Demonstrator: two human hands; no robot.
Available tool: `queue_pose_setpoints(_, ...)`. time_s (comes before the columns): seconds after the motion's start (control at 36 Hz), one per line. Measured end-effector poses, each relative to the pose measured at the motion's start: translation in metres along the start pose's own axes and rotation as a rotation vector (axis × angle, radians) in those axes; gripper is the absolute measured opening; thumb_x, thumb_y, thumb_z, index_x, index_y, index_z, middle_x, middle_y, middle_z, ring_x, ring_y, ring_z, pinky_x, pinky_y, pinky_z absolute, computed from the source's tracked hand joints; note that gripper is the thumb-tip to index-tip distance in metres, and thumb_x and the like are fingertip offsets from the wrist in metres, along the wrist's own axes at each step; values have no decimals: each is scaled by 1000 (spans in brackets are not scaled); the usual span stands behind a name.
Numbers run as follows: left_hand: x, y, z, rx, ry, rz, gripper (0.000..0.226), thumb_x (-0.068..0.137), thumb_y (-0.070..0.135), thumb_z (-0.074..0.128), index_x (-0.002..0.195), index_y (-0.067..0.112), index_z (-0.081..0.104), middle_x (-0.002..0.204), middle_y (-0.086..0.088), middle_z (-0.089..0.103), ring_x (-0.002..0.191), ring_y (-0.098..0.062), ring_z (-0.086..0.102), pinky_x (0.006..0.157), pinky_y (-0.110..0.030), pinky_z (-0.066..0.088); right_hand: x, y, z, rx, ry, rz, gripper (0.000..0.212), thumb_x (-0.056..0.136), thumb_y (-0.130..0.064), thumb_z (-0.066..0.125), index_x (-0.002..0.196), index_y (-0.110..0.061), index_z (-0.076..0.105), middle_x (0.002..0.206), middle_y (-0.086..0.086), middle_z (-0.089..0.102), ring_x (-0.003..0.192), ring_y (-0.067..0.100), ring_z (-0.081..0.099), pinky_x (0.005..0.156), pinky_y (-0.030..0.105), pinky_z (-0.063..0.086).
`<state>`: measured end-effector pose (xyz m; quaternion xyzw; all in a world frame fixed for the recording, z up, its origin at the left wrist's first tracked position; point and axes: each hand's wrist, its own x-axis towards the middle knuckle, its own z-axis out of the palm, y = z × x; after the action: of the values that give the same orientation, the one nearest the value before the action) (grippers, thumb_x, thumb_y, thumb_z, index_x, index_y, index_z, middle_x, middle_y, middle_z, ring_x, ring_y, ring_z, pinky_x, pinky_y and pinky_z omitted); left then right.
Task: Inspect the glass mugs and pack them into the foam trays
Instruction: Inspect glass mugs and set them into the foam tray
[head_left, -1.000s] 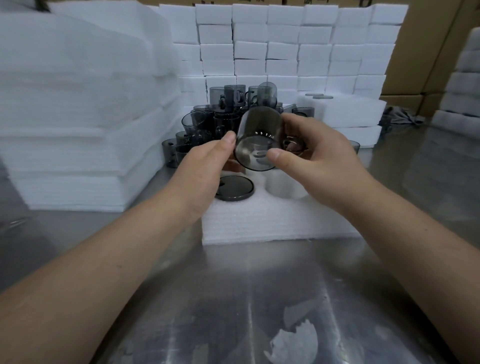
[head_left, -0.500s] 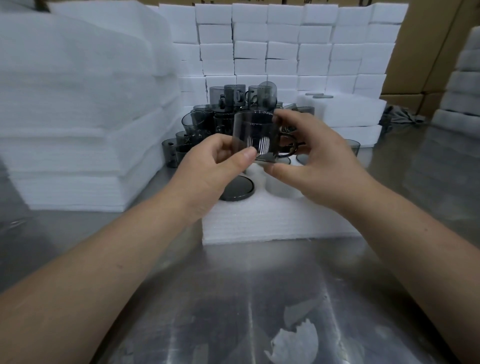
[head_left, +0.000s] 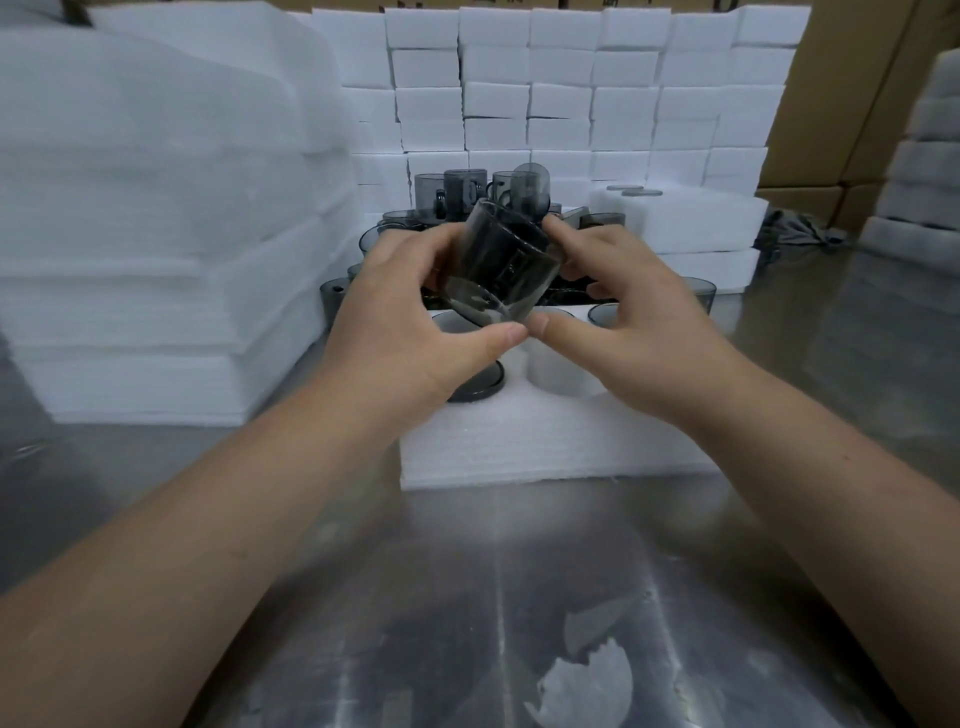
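- Now, gripping a smoky grey glass mug (head_left: 498, 265) tilted between left hand (head_left: 410, 327) and right hand (head_left: 628, 322), fingers of both curled round its wall, thumb tips nearly meeting.
- Holding it above the white foam tray (head_left: 545, 447) on the steel counter (head_left: 467, 597).
- Towards the far edge, a heap of more grey glass mugs (head_left: 462, 189).
- Near the front edge, a white foam scrap (head_left: 587, 680).

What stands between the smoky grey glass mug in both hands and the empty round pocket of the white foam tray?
Nothing visible. The smoky grey glass mug, gripped by the left hand and right hand, hangs tilted above the white foam tray; its empty round pocket lies open below.
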<state>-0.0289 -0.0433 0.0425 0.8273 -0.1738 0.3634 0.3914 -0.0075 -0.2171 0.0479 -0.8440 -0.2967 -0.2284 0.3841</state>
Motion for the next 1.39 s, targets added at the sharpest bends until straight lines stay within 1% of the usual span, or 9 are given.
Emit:
queue_pose_setpoints(0.17,-2,2,0,125,45,40,70,54,49,69,119,31,50,103,16,39,92,12,39,85,-1,32,-2,-4,-2,6,35,3,71,73,-50,52,140,-27,40,101,-29,45,98,-10,45,86,5,33)
queue_pose_setpoints(0.39,-5,10,-1,243,84,191,65,63,25,80,120,8,51,117,-16,46,104,-11,39,89,-44,46,-3,-8,-1,71,65,27,72,67,-59,56,132,-29,49,88,-21,60,86,-6,56,78,14,43)
queue_pose_setpoints(0.5,-7,10,1,260,47,307,62,64,24,72,119,13,46,113,-11,47,105,-25,49,83,-55,46,-4,-12,-2,49,28,-9,64,66,-63,49,123,-33,55,95,-20,63,90,-3,57,83,25,48)
queue_pose_setpoints(0.75,-5,10,-4,157,-136,298,78,63,33,70,129,34,29,120,12,33,111,-3,40,99,-48,41,-3,-11,-2,167,39,-15,36,70,-51,56,104,-40,54,88,-22,63,86,-5,59,78,15,44)
queue_pose_setpoints(0.92,-7,11,-1,185,-187,422,53,75,31,61,124,13,58,120,-8,52,108,-17,53,96,-39,44,1,-7,-6,282,147,85,40,72,-43,57,111,-38,53,109,-7,61,104,9,58,90,34,49)
queue_pose_setpoints(1.0,-7,9,-5,54,-41,357,42,79,21,57,119,8,60,117,-2,49,104,-6,50,95,-16,40,2,-7,-5,272,169,129,47,73,-41,67,117,-25,60,93,-11,63,83,0,62,75,18,51)
queue_pose_setpoints(1.08,-6,10,-6,48,-59,291,48,80,24,56,126,13,55,123,7,47,111,-1,46,101,-17,37,0,-5,0,191,168,134,51,76,-38,72,122,-21,60,88,-17,63,75,-10,61,71,7,47)
queue_pose_setpoints(1.22,-9,10,-2,103,-61,170,50,77,27,51,126,15,56,112,16,48,96,3,48,86,-12,38,0,-10,-6,177,303,190,44,67,-51,68,105,-30,66,90,-9,68,86,10,65,80,36,55)
queue_pose_setpoints(1.39,-4,1,3,200,-240,-110,50,81,33,49,131,31,50,121,22,48,90,12,44,82,-13,29,1,-13,-7,29,271,255,41,74,-49,68,107,-26,70,93,-12,70,91,9,64,89,36,51)
